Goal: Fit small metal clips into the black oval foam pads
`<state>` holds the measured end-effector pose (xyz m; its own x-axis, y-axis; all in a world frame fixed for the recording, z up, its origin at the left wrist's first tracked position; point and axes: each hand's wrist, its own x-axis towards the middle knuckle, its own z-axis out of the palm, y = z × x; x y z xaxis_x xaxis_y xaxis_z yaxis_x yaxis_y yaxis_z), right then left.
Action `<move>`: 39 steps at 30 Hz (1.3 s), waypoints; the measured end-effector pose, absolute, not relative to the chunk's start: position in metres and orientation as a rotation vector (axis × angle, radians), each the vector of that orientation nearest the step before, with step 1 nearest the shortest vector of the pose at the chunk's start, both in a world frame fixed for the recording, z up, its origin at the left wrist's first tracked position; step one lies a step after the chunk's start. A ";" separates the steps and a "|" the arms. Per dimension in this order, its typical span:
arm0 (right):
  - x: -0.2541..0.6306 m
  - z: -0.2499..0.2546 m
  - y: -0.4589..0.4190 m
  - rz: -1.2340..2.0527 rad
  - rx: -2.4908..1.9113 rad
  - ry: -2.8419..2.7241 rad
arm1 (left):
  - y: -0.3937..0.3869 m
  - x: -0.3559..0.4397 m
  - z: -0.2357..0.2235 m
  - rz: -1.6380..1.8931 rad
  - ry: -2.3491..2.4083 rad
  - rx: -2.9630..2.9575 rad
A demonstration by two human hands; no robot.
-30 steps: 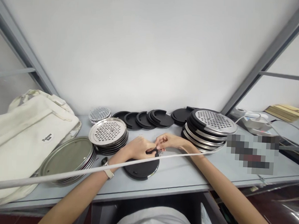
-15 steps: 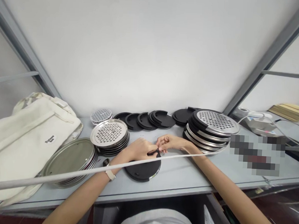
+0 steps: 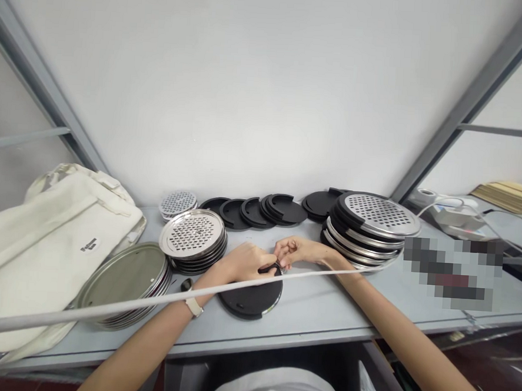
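In front of me lies a black round disc (image 3: 248,299) with a strip of shiny edge at its lower right. My left hand (image 3: 248,261) is closed above the disc's upper edge, its fingers around a small dark piece (image 3: 267,269) that I cannot name. My right hand (image 3: 299,252) meets it there in a pinch. A small shiny bit shows by the right fingertips, but the fingers hide most of it. A white watch band (image 3: 194,307) is on my left wrist.
Perforated metal discs (image 3: 192,234) stand stacked at the left, near olive-green lids (image 3: 123,275) and a cream bag (image 3: 59,236). Black discs (image 3: 286,209) line the wall. A tall stack of perforated discs (image 3: 381,213) stands right. A white cord (image 3: 139,301) crosses my forearms.
Both hands stay together at the disc's upper edge with almost the same grip. The whole view has shifted very slightly.
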<state>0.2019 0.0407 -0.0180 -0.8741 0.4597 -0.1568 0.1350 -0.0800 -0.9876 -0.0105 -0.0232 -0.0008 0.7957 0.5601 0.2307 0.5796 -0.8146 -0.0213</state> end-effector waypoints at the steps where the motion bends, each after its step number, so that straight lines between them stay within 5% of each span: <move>1: 0.202 -0.018 0.040 2.052 -0.647 -1.958 | -0.023 -0.011 -0.001 -0.323 -0.917 -2.893; 39: 0.199 -0.020 0.038 2.029 -0.702 -1.861 | -0.027 -0.008 0.007 -0.306 -1.086 -2.910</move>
